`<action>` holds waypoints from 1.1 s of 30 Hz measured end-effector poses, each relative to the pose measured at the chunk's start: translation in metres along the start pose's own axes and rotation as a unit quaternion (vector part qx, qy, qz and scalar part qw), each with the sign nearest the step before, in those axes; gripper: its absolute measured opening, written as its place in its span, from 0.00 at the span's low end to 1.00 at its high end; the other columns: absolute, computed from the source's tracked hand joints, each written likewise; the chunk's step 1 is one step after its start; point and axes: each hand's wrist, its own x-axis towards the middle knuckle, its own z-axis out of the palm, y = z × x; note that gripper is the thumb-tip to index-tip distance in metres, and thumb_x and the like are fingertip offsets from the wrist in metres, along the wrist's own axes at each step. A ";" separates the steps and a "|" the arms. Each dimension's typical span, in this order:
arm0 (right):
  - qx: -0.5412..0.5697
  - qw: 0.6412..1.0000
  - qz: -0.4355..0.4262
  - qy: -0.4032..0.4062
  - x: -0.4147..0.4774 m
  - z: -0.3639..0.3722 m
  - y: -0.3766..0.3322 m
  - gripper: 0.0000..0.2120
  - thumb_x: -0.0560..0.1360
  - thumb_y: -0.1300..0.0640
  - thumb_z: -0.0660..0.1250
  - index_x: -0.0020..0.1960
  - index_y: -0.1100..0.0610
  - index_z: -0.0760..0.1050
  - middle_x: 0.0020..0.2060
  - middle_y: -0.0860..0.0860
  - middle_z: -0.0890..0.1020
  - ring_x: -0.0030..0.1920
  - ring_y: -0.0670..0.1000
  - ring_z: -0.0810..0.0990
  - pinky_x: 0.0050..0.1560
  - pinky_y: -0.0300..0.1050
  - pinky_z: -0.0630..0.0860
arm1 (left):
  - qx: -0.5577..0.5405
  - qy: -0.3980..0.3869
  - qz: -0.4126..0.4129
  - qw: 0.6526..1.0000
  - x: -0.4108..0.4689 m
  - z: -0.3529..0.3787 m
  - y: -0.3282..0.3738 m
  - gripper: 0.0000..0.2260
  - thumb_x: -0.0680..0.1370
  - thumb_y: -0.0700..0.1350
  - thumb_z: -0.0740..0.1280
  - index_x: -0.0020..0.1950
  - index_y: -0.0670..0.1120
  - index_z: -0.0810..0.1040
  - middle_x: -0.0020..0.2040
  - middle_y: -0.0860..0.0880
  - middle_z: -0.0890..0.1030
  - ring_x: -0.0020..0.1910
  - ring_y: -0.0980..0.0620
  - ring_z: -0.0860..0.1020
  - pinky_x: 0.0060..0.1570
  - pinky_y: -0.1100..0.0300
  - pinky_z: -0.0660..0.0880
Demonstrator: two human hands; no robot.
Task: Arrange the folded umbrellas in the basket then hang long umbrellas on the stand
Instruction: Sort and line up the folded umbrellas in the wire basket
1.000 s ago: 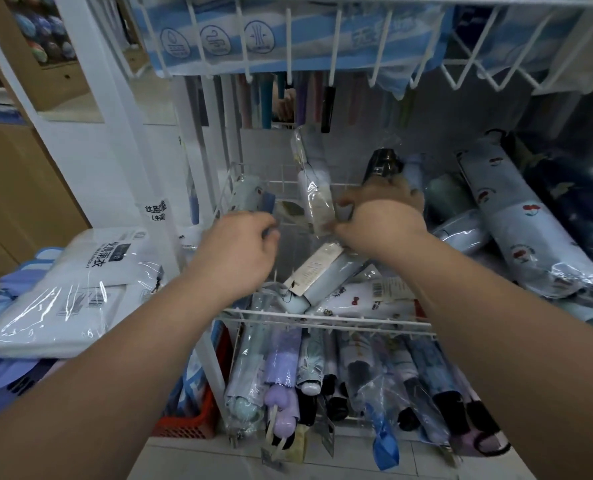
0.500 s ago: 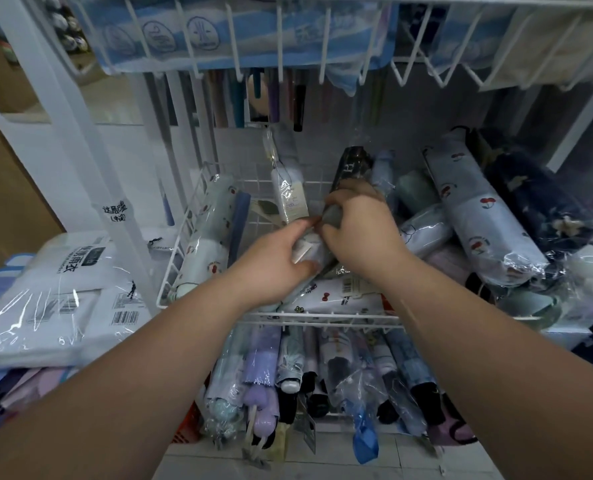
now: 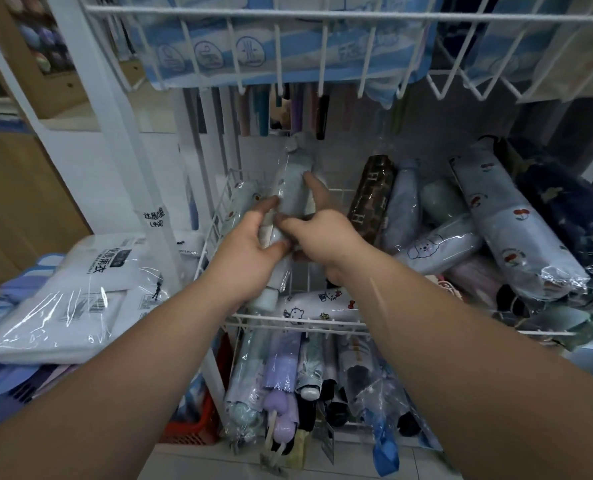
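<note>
Dim, cool, even indoor light with soft shadows; glare streaks on the plastic wrap of the raincoat packs; wide-angle bending at edges, slight overall blur

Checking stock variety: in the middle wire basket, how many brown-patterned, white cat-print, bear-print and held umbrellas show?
Brown-patterned umbrella: 1
White cat-print umbrella: 1
Bear-print umbrella: 1
Held pale wrapped umbrella: 1
Total: 4
</note>
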 end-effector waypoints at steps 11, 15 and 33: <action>-0.031 0.999 0.018 -0.036 0.020 0.014 0.013 0.44 0.71 0.58 0.77 0.79 0.40 0.59 0.69 0.49 0.76 0.62 0.55 0.81 0.58 0.56 0.81 | 0.419 -0.044 0.048 0.906 -0.003 -0.031 0.002 0.26 0.75 0.58 0.69 0.72 0.58 0.71 0.67 0.47 0.77 0.66 0.42 0.72 0.65 0.50 0.70; -0.202 0.977 0.026 -0.067 0.024 0.016 0.017 0.37 0.76 0.55 0.71 0.80 0.48 0.58 0.74 0.51 0.71 0.66 0.57 0.77 0.64 0.55 0.77 | 0.431 -0.117 0.015 0.894 -0.004 -0.027 -0.007 0.31 0.75 0.65 0.65 0.77 0.62 0.62 0.74 0.52 0.70 0.75 0.44 0.62 0.71 0.44 0.63; -0.553 0.813 -0.051 -0.172 -0.065 -0.127 -0.017 0.10 0.69 0.45 0.76 0.48 0.46 0.84 0.44 0.41 0.84 0.46 0.44 0.81 0.53 0.49 0.81 | 0.208 -0.303 0.078 0.927 -0.011 0.048 0.037 0.23 0.69 0.56 0.78 0.63 0.61 0.79 0.59 0.56 0.81 0.57 0.59 0.79 0.60 0.58 0.76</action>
